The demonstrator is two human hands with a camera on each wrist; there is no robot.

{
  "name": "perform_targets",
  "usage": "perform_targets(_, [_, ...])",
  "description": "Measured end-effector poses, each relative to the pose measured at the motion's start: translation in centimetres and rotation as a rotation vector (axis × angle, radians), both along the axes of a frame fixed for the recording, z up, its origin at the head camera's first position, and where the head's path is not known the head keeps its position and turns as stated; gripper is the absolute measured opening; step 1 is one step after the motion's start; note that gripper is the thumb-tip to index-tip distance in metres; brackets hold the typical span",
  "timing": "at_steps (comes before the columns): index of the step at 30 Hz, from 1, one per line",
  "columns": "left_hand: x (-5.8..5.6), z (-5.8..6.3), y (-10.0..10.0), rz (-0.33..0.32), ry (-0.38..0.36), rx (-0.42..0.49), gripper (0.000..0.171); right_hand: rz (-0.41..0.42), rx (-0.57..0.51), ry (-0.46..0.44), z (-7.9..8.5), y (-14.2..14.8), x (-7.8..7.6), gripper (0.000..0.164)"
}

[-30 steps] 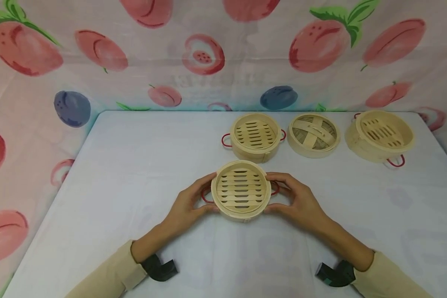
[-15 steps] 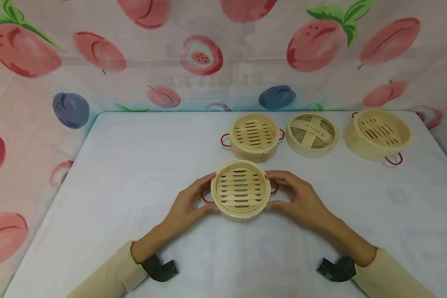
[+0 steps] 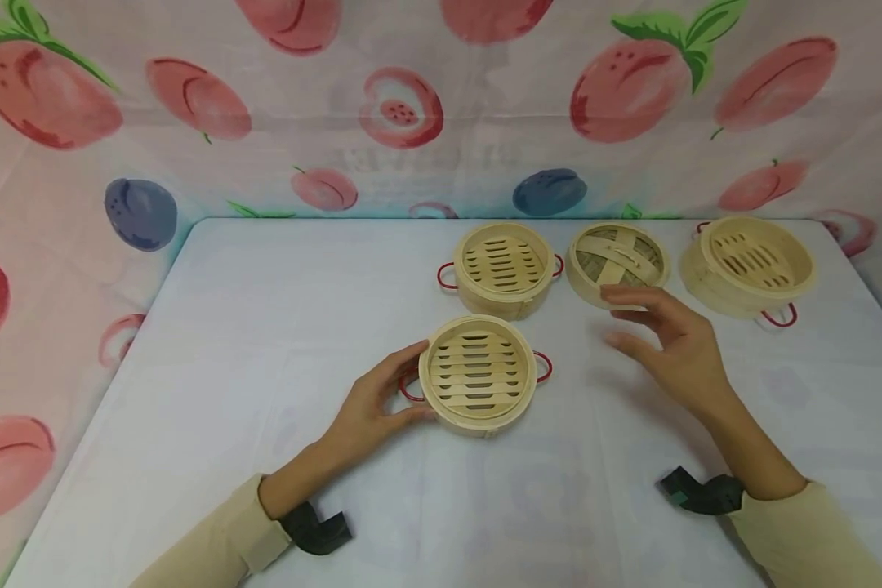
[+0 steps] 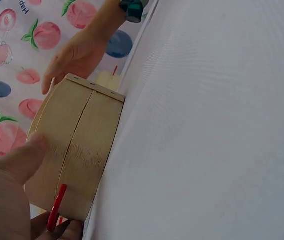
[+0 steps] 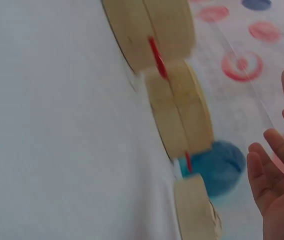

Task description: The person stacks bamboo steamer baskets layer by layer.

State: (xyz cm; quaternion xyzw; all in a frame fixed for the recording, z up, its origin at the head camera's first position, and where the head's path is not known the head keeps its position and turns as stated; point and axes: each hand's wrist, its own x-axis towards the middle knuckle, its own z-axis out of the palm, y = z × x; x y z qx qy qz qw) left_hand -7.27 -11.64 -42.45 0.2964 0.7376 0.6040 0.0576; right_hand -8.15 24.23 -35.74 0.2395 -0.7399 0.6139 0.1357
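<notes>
A round bamboo steamer basket (image 3: 478,423) with a slatted base and red side handles sits on the white table. My left hand (image 3: 373,404) grips its left side, fingers behind and thumb at the front; in the left wrist view the thumb (image 4: 24,157) lies along the wooden wall (image 4: 84,145) near a red handle. My right hand (image 3: 679,351) is held over the table with thumb and fingers apart, nothing between them. Its fingertips overlap the front edge of the woven bamboo lid (image 3: 612,257) in the head view. The right wrist view shows the right hand (image 5: 279,185) with its fingers spread.
A second bamboo steamer basket (image 3: 505,304) with red handles stands just behind the held one. At the back right is a third, taller-looking basket (image 3: 720,286). A fruit-patterned cloth (image 3: 478,106) hangs behind the white table (image 3: 265,327).
My right hand has let go of the basket's right side and moved right and back towards the lid, uncovering the right red handle. The left hand and basket have stayed in place.
</notes>
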Motion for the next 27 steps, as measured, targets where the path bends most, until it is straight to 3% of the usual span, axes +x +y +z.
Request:
perform_targets(4, [0.1,0.0,0.0,0.010,0.049,-0.081,0.087,-0.029,-0.174,0.064,-0.2,3.1,-1.2,0.036])
perform_targets(9, [0.3,0.2,0.3,0.028,0.131,-0.188,0.101,-0.179,-0.292,0.104,-0.7,7.0,-2.1,0.033])
perform_targets(15, [0.5,0.1,1.0,0.069,0.163,-0.240,0.107,-0.337,-0.310,0.117,-1.3,10.4,-2.0,0.031])
perform_targets(27, [0.1,0.5,1.4,0.118,0.141,-0.250,0.107,-0.604,-0.274,0.018,-2.9,15.3,-1.3,0.032])
